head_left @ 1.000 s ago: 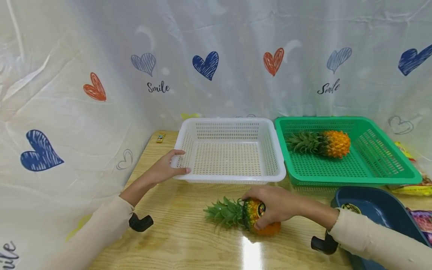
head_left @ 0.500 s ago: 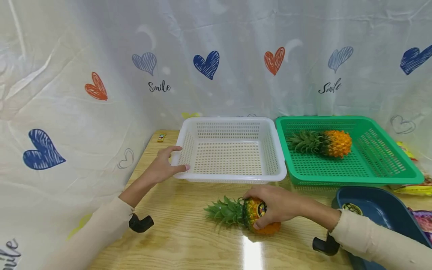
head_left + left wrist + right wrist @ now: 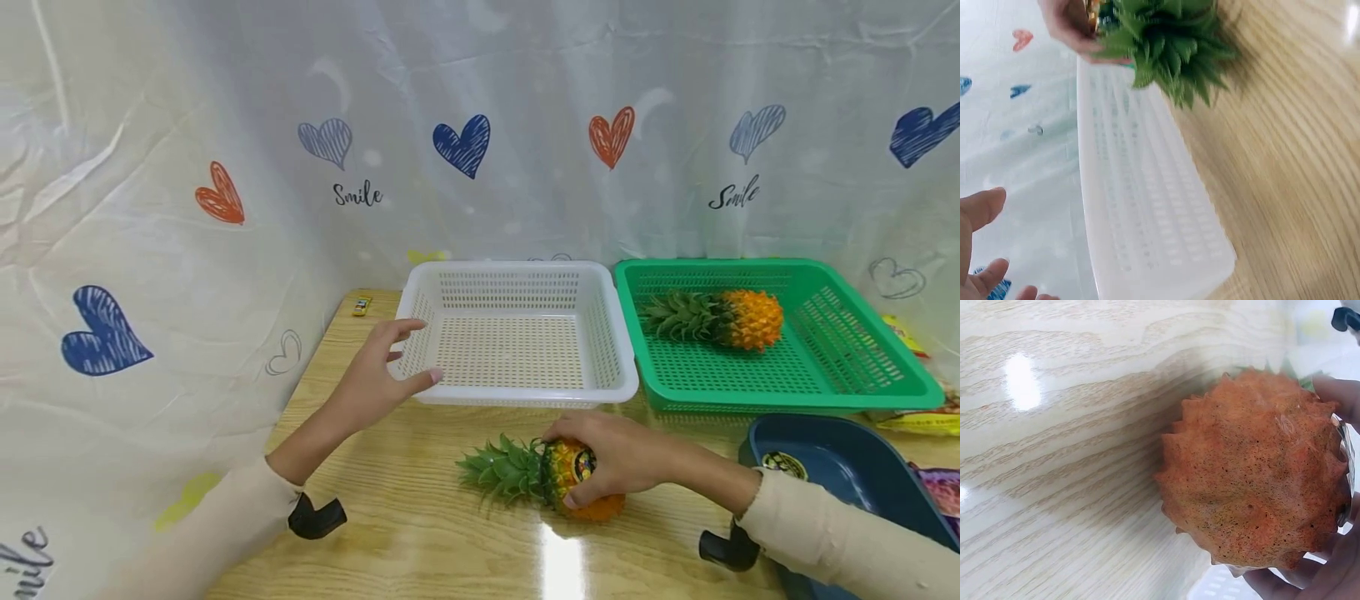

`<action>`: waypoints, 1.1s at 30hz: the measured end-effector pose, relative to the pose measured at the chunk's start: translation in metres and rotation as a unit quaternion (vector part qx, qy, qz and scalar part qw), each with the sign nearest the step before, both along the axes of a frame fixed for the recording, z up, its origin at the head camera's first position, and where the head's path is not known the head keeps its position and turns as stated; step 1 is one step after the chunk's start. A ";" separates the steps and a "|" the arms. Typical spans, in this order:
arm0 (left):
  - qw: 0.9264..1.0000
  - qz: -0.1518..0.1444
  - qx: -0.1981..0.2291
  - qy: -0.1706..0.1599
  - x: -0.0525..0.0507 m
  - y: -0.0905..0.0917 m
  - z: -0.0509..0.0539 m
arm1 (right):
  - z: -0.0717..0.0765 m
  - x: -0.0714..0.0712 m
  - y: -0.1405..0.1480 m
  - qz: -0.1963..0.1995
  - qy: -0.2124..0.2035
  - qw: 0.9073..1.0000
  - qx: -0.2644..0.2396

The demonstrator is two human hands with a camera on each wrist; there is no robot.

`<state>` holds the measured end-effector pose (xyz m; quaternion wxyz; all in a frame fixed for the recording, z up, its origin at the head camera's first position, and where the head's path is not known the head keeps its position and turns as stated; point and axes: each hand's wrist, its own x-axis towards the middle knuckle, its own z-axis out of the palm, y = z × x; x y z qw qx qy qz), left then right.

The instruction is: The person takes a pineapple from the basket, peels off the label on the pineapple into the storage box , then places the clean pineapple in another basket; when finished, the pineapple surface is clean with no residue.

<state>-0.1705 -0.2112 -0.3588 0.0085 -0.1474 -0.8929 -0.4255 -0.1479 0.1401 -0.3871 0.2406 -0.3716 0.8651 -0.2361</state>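
Our left hand (image 3: 371, 387) is at the left end of the white basket (image 3: 525, 397), thumb and fingers spread and holding nothing; the left wrist view shows its fingertips apart from the rim. We do well to leave it loose, where it could steady the basket or support a drooping end. Inside the basket we see only slotted walls and floor.

In front of it, the pineapple (image 3: 553, 477) lies on its side on the wooden table (image 3: 390, 500), leaves (image 3: 498, 473) pointing left, orange base right. Our right hand (image 3: 626, 454) grips the body from above, thumb on the near side, fingers on the far side. We judge this a sound hold: the knobbly body gives purchase, while the leaves would likely bend. Being round, it could roll or twist, so we want even pressure and a slow, level movement.

Farther right, just beside the white one, the green basket (image 3: 795, 402) holds a second pineapple (image 3: 712, 319), also on its side, leaves leftward. Nearer us sits the blue basin (image 3: 847, 467), partly behind our right sleeve (image 3: 840, 521); a round label (image 3: 784, 464) shows at its left, and we cannot tell what the covered part contains.
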 end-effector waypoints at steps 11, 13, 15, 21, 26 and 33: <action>0.990 -0.137 0.021 -0.027 0.029 0.034 -0.008 | -0.005 0.002 0.004 -0.015 0.000 1.000 -0.023; 0.987 -0.156 0.023 -0.039 0.033 0.038 -0.012 | -0.006 0.003 0.005 -0.020 0.001 0.999 -0.030; 0.984 -0.170 0.020 -0.056 0.036 0.043 -0.016 | -0.006 0.003 0.005 -0.024 0.003 0.999 -0.038; 0.975 -0.201 -0.024 -0.089 0.041 0.057 -0.035 | -0.007 0.003 0.008 -0.027 0.007 0.998 -0.058; 0.970 -0.218 -0.061 -0.092 0.043 0.065 -0.049 | -0.007 0.003 0.010 -0.023 0.006 0.997 -0.067; 0.966 -0.225 -0.090 -0.087 0.043 0.075 -0.060 | -0.008 0.003 0.013 -0.027 0.009 0.996 -0.082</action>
